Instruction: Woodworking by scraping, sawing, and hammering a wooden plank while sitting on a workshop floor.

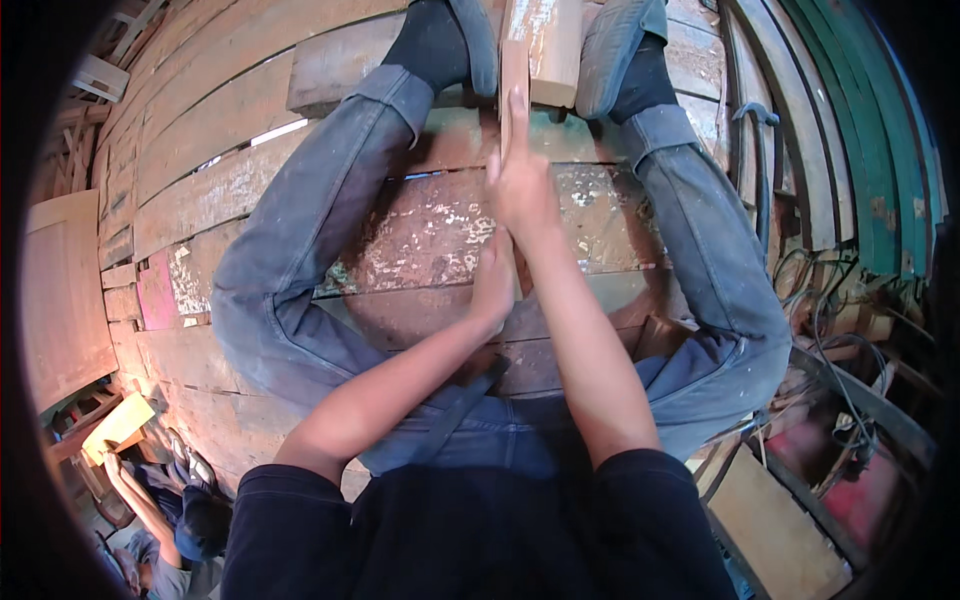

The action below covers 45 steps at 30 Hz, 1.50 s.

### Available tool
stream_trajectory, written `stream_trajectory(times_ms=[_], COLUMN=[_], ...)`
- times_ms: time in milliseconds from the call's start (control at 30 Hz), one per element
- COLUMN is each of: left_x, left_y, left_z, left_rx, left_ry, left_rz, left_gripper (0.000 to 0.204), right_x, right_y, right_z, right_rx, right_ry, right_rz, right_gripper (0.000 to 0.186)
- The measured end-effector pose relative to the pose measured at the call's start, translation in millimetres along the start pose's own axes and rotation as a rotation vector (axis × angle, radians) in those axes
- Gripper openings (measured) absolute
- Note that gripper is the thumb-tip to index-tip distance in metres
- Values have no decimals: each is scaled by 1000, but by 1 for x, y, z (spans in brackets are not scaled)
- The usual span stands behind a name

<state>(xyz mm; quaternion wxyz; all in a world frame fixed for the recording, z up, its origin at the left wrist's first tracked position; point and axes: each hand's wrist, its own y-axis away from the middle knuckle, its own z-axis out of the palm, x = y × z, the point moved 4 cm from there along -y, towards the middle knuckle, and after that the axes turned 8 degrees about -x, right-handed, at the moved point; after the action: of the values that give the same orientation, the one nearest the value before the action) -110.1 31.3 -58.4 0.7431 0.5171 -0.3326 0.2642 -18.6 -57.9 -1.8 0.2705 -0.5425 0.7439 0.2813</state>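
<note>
A long, narrow piece of pale wood (514, 75) stretches away from me between my knees. My right hand (525, 192) is closed around it, with one finger laid along its length. Nearer to me, my left hand (494, 277) is closed on the near part of the same piece, its fingers partly hidden. The far end of the strip overlaps or lies beside a thick wooden block (555, 50) with flaking white paint. My two shoes (612, 55) flank that block. Whether the strip touches the block I cannot tell.
I sit on a floor of worn planks (425, 235) with gaps between them. Green boards (850, 130) and a blue metal bar (764, 170) lie at the right, above tangled cables (845, 350). At lower left another person (165, 520) holds a yellowish board (118, 425).
</note>
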Motion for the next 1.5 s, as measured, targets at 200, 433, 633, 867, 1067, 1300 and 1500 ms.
stream_trajectory(times_ms=[200,433,633,867,1067,1300,1500], left_x=[48,15,23,48,-12,69,17], left_y=[-15,1,-6,-33,-1,-44,-5], left_z=[25,1,15,24,8,19,14], left_rx=[-92,-20,-56,-80,-57,-53,-16], left_ry=[14,4,-21,87,142,86,-14], left_rz=[40,85,191,21,20,102,-27], left_gripper=[64,56,58,56,51,55,60], right_x=[-2,-5,-1,0,4,-4,1], right_y=[-41,-1,-7,-51,7,-64,-4], right_z=[-17,-4,-17,-20,-8,-18,-14], right_rx=[18,-19,12,24,-53,79,-24], right_ry=[161,27,33,106,-31,79,-4], right_rz=[-7,3,15,-2,27,-73,-38], right_gripper=[78,79,77,76,76,78,78])
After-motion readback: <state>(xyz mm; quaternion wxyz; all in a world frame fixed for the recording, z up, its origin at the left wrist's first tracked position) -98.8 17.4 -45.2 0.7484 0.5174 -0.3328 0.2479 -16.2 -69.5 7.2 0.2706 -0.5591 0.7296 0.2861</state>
